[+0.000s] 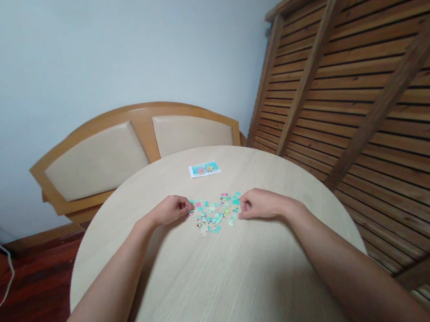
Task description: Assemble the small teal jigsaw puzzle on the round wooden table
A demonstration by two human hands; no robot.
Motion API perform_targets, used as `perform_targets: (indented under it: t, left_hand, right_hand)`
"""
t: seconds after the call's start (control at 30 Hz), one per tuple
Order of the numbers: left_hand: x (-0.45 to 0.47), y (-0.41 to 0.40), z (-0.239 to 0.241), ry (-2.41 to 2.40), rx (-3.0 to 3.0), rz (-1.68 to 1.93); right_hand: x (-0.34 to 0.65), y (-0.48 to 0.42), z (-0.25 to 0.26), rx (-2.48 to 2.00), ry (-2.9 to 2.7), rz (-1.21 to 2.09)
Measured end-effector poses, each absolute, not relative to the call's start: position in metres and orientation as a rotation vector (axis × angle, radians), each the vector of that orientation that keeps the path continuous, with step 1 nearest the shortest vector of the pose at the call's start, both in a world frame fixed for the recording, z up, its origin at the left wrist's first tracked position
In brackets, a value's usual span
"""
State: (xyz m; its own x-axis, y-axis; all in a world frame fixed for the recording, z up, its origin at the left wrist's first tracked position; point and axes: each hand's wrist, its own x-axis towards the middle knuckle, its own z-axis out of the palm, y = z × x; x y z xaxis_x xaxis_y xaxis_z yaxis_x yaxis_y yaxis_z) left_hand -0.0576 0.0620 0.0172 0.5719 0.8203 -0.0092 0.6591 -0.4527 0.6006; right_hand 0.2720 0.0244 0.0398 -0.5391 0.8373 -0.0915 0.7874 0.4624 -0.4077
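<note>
Loose jigsaw puzzle pieces [217,217], mostly turquoise with some pink, yellow and pale ones, lie scattered over the middle of the round table [201,291]. My left hand [172,209] rests at their left edge with its fingers curled and the fingertips closed by the outermost pieces. On the opposite side, my right hand [259,203] is also curled, its thumb low beside the pieces at the right edge. Whatever either hand's fingertips hold, if anything, is too small to make out. Beyond the pieces lies a small picture card [205,169] with cartoon figures on turquoise.
A wooden headboard [145,133] with cream padded panels stands behind the table against a pale wall. On the right leans a large slatted wooden frame [346,73], close to the table's edge. A white cable [10,264] hangs at the left above a dark red floor.
</note>
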Motion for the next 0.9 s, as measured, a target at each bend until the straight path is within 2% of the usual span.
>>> perform_targets:
  t: [0.17, 0.33, 0.6, 0.9]
  left_hand:
    - [-0.059, 0.064, 0.016, 1.199, 2.288, 0.366]
    - [-0.06, 0.063, 0.02, 1.094, 2.376, 0.354]
    - [-0.059, 0.063, 0.021, 0.925, 2.454, 0.332]
    - [-0.057, 0.061, 0.027, 1.095, 2.43, 0.434]
  right_hand:
    - [0.24, 0.021, 0.026, -1.094, -2.496, 0.224]
    - [0.227, 0.019, 0.015, -0.912, -2.621, 0.276]
    - [0.229, 0.022, 0.018, -0.884, -2.687, 0.304]
    - [0.229, 0.022, 0.021, -0.811, -2.696, 0.291]
